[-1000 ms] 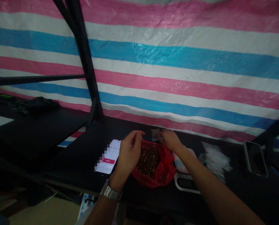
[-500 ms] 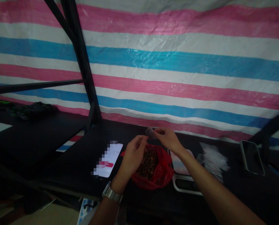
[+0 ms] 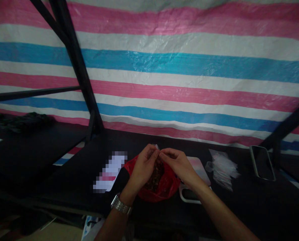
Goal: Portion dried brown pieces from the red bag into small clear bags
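My left hand (image 3: 144,164), with a metal-band watch on its wrist, is closed in a pinch above a red plastic bag (image 3: 176,185). My right hand (image 3: 177,163) is pinched too, its fingertips meeting those of the left. Between them shows a bit of a small clear plastic bag (image 3: 157,146), mostly hidden by the fingers. The red bag lies open beneath both hands, and brown dried bits (image 3: 154,179) fill it. To its right is a small white scale (image 3: 199,169), partly covered by my right hand and forearm.
A loose stack of clear zip bags (image 3: 224,170) lies right of the scale, a small clear ring-like piece (image 3: 209,166) beside it. One phone (image 3: 262,164) lies far right; another with a lit screen (image 3: 110,175) lies left. A black post (image 3: 81,73) rises before the striped sheet.
My right hand has moved down and in toward my left, so the fingertips now meet. The small clear bag, earlier visible beyond the fingers, is mostly covered. The view has shifted slightly.
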Action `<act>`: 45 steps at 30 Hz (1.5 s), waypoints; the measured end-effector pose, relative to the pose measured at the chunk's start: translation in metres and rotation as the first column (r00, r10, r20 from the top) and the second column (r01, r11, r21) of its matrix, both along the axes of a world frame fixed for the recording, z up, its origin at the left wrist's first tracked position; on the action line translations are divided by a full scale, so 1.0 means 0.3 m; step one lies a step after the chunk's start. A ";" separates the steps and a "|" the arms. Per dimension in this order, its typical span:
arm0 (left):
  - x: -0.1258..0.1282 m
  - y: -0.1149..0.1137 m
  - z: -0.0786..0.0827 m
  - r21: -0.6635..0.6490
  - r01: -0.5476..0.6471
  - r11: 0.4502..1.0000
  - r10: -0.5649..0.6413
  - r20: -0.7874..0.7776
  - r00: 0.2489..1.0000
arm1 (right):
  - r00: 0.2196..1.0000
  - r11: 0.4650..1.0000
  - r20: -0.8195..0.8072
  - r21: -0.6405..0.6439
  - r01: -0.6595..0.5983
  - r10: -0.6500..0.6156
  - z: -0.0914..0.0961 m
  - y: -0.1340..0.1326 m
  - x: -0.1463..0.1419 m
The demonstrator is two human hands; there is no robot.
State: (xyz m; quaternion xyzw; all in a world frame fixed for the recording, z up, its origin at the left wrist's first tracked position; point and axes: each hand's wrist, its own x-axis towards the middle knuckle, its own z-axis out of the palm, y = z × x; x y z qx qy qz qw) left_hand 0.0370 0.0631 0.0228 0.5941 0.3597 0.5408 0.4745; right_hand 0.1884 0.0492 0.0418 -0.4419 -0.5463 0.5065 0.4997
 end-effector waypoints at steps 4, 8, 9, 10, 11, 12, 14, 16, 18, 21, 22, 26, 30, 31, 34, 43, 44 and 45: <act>0.012 -0.009 -0.016 0.045 -0.008 0.999 0.013 -0.103 0.995 | 0.998 0.998 0.027 -0.012 0.056 -0.056 -0.002 -0.004 0.000; 0.021 -0.019 -0.016 0.073 -0.019 0.997 0.033 -0.192 0.981 | 0.993 0.994 0.061 0.042 0.096 -0.099 -0.009 0.004 0.001; 0.021 -0.019 -0.013 0.083 -0.028 0.996 0.045 -0.207 0.977 | 0.992 0.993 0.074 0.055 0.100 -0.104 -0.010 0.004 -0.002; 0.021 -0.019 -0.011 0.094 -0.039 0.995 0.059 -0.221 0.974 | 0.990 0.992 0.088 0.066 0.105 -0.110 -0.011 0.004 -0.006; 0.020 -0.019 -0.008 0.106 -0.049 0.993 0.073 -0.233 0.970 | 0.987 0.990 0.102 0.077 0.114 -0.122 -0.013 0.003 -0.012; 0.019 -0.018 -0.006 0.119 -0.057 0.991 0.085 -0.244 0.966 | 0.983 0.988 0.115 0.088 0.130 -0.139 -0.016 0.002 -0.019; 0.016 -0.018 -0.001 0.141 -0.068 0.988 0.103 -0.263 0.959 | 0.972 0.980 0.143 0.103 0.173 -0.186 -0.021 0.000 -0.033; 0.011 -0.020 0.004 0.148 -0.085 0.985 0.123 -0.275 0.953 | 0.950 0.961 0.162 0.117 0.251 -0.268 -0.024 0.001 -0.042; 0.005 -0.023 0.013 0.136 -0.117 0.984 0.151 -0.278 0.949 | 0.918 0.931 0.171 0.145 0.335 -0.357 -0.022 0.003 -0.044; -0.004 -0.029 0.028 0.089 -0.156 0.984 0.174 -0.258 0.951 | 0.878 0.896 0.204 0.207 0.394 -0.433 -0.011 0.002 -0.037; -0.007 -0.030 0.031 0.064 -0.160 0.985 0.171 -0.242 0.955 | 0.873 0.895 0.226 0.229 0.384 -0.432 -0.007 -0.001 -0.034; -0.015 -0.026 0.031 -0.126 -0.118 0.985 0.102 -0.129 0.986 | 0.850 0.897 0.335 0.320 0.304 -0.407 0.004 -0.021 -0.036; -0.031 -0.023 0.044 -0.379 0.015 0.925 0.000 0.040 0.999 | 0.799 0.897 0.491 0.421 0.132 -0.348 0.017 -0.047 -0.055; -0.037 -0.024 0.052 -0.440 0.075 0.895 -0.027 0.113 0.993 | 0.770 0.890 0.541 0.450 0.075 -0.338 0.021 -0.054 -0.060; -0.059 -0.026 0.077 -0.552 0.235 0.800 -0.021 0.365 0.931 | 0.645 0.859 0.682 0.506 -0.076 -0.345 0.027 -0.077 -0.076; -0.053 0.002 0.029 -0.413 -0.005 0.911 0.173 0.372 0.912 | 0.546 0.830 0.731 0.546 -0.111 -0.408 0.007 -0.097 -0.073; -0.048 0.005 0.022 -0.385 -0.033 0.922 0.181 0.352 0.918 | 0.561 0.834 0.722 0.544 -0.097 -0.405 0.004 -0.098 -0.066; -0.044 0.007 0.017 -0.358 -0.059 0.932 0.185 0.328 0.926 | 0.579 0.836 0.709 0.542 -0.081 -0.403 0.000 -0.098 -0.058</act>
